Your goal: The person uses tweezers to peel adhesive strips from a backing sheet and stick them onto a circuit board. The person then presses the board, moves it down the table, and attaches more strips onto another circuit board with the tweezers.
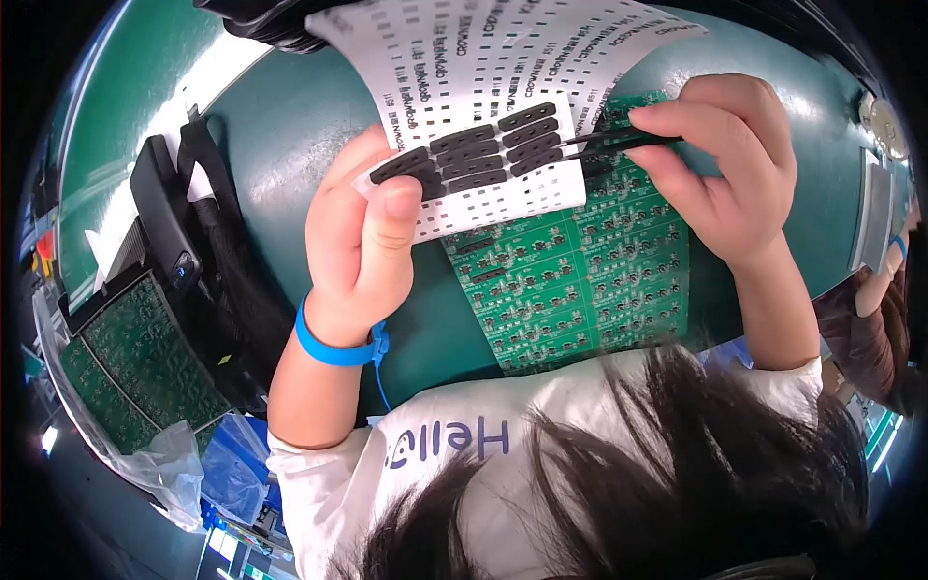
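My left hand [362,227], with a blue strap [333,346] on its wrist, pinches a white sheet [483,208] that bears several black slotted strips [474,164]. The sheet's printed backing [483,58] curls away behind it. In my right hand [720,164] are black tweezers [643,141], held between thumb and finger, their tips at the right end of a black strip. Beneath both lies a green circuit board panel [580,290] with many small parts; a few black strips [490,275] sit on its left side. The sheet hides the panel's upper left part.
A green work surface [290,184] lies under everything. To the left are a black device [166,217], black fabric and a tray with more green boards [145,358] beside clear plastic bags [169,474]. At the far right another person's arm [878,280] shows.
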The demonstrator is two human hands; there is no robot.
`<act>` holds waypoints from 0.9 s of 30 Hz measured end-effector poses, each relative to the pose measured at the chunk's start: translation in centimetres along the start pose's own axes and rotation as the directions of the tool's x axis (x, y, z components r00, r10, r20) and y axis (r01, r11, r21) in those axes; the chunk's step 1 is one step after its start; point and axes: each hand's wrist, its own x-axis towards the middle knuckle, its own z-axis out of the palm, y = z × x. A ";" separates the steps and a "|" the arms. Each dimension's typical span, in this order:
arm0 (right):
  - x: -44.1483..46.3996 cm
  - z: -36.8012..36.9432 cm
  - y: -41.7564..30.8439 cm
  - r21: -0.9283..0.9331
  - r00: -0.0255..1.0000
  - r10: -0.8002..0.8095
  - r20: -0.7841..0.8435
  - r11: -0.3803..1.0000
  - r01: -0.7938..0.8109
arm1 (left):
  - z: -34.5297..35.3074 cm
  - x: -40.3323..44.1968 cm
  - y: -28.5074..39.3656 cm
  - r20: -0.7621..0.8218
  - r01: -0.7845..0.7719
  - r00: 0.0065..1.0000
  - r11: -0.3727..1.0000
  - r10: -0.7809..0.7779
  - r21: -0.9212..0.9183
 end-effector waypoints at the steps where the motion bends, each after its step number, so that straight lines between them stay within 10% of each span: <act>1: -0.1 0.0 0.0 0.031 1.000 0.030 -0.001 0.999 -0.030 | -0.1 -0.1 0.1 0.002 0.009 1.000 1.000 -0.009 0.005; 7: 0.2 -0.3 0.0 0.109 0.998 0.045 0.047 0.993 -0.050 | 0.1 0.1 0.1 0.023 0.022 1.000 1.000 -0.022 -0.002; 16: -2.3 -2.4 -1.8 0.449 0.836 0.442 0.325 0.706 -0.548 | 0.1 -0.1 -0.2 0.004 0.009 1.000 0.984 -0.010 0.176; 27: -6.5 -2.2 0.9 0.151 0.971 0.177 0.158 0.968 -0.201 | -0.5 -0.6 -0.7 -0.136 0.187 0.973 0.982 -0.188 -0.016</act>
